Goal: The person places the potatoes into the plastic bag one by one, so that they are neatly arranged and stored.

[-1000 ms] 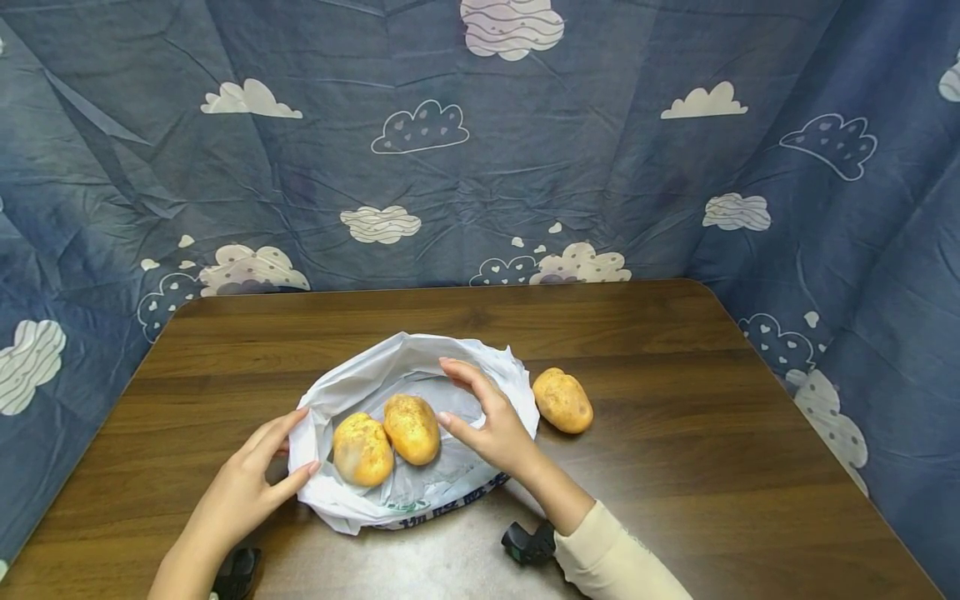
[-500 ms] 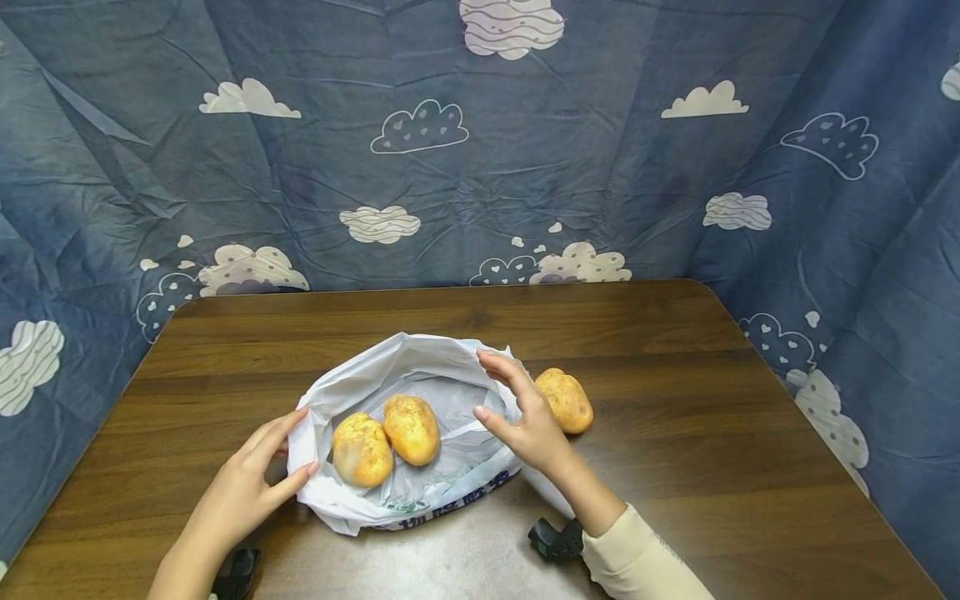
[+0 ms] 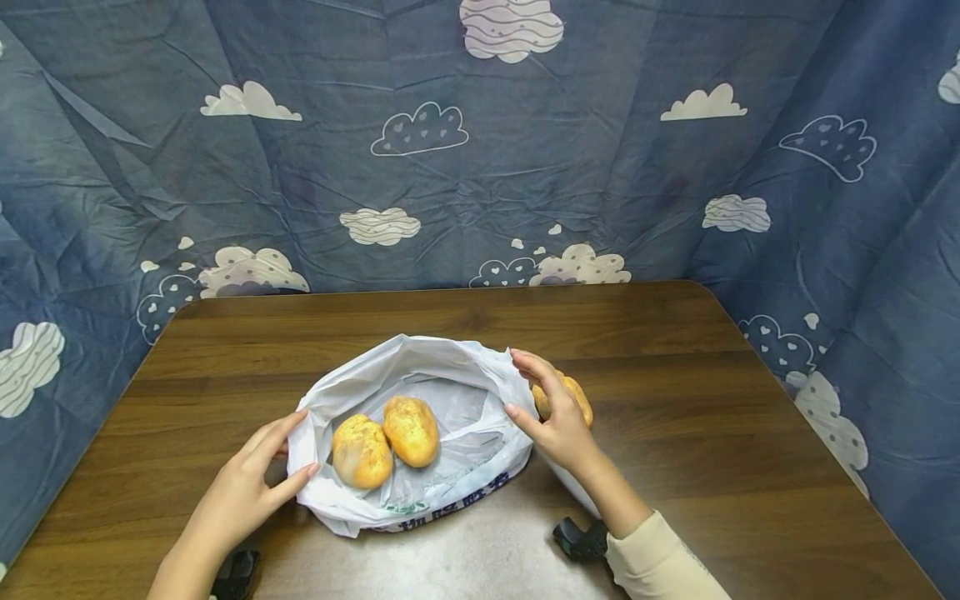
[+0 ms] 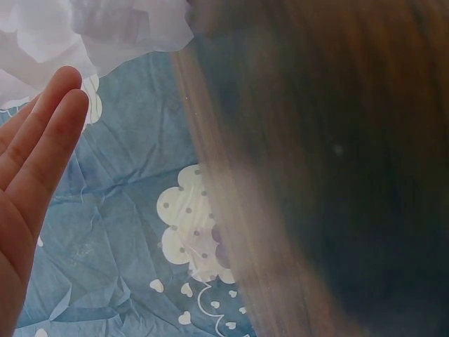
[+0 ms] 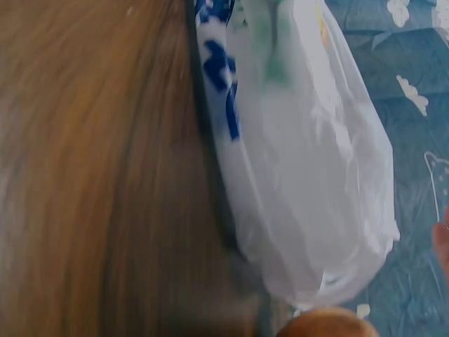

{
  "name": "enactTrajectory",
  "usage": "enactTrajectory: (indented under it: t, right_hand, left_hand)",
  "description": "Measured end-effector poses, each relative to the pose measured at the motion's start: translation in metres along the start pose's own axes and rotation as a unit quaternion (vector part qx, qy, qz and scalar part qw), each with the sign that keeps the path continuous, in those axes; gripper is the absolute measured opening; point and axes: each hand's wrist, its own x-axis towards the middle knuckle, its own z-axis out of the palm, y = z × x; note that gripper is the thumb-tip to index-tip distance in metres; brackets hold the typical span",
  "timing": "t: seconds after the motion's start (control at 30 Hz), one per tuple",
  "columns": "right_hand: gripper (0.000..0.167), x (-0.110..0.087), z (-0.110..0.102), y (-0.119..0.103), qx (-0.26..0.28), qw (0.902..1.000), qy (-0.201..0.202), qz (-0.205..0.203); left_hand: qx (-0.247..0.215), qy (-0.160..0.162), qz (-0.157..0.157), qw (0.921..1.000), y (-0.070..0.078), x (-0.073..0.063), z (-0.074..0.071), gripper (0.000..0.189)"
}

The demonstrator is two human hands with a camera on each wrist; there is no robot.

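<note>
A white plastic bag (image 3: pixel 480 383) with blue print lies spread open on the table in the head view. Two potatoes, a left one (image 3: pixel 362 452) and a right one (image 3: pixel 411 431), rest inside it. At the bag's left rim is my left hand (image 3: pixel 240 492), its thumb and fingertips against the plastic; its fingers look straight in the left wrist view. My right hand (image 3: pixel 558 425) is over the right rim, fingers spread with nothing between them. It partly covers a third potato (image 3: pixel 579 402), outside the bag, whose top edge shows low in the right wrist view.
The brown wooden table (image 3: pixel 720 433) extends on both sides of the bag. Behind it hangs a blue cloth (image 3: pixel 450 183) with cloud patterns. A black device (image 3: pixel 581 540) is under the right wrist, another black device (image 3: pixel 238 573) by the left.
My right hand has moved right, from above the bag's inside to its right rim by the outside potato. The left hand and the two potatoes in the bag have stayed put.
</note>
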Motion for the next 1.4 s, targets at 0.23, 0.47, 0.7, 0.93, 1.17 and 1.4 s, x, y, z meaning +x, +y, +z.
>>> enactTrajectory:
  t: [0.23, 0.47, 0.7, 0.93, 1.17, 1.4]
  right_hand:
    - [0.054, -0.01, -0.015, 0.009, -0.048, 0.9983, 0.015, 0.027]
    - [0.061, -0.028, -0.034, 0.038, -0.052, 0.9958, 0.024, 0.072]
    - [0.055, -0.029, -0.046, 0.032, -0.097, 0.99, 0.018, 0.102]
    - [0.05, -0.04, -0.054, 0.041, -0.113, 0.9789, 0.01, 0.17]
    - [0.046, -0.048, -0.055, 0.052, -0.076, 0.973, 0.004, 0.218]
    - [0.045, -0.051, -0.056, 0.054, -0.062, 0.9632, -0.022, 0.26]
  left_hand:
    - [0.003, -0.002, 0.0, 1.0, 0.0, -0.001, -0.001, 0.071]
    - [0.0, -0.004, 0.0, 1.0, 0.001, -0.001, -0.001, 0.071]
    - [-0.003, -0.004, -0.002, 1.0, 0.0, -0.002, -0.001, 0.072]
    - [-0.005, 0.0, 0.004, 1.0, -0.001, -0.001, 0.0, 0.073]
    - [0.001, -0.003, 0.001, 1.0, -0.001, -0.001, 0.0, 0.073]
    - [0.006, -0.005, -0.002, 1.0, -0.001, 0.0, -0.001, 0.072]
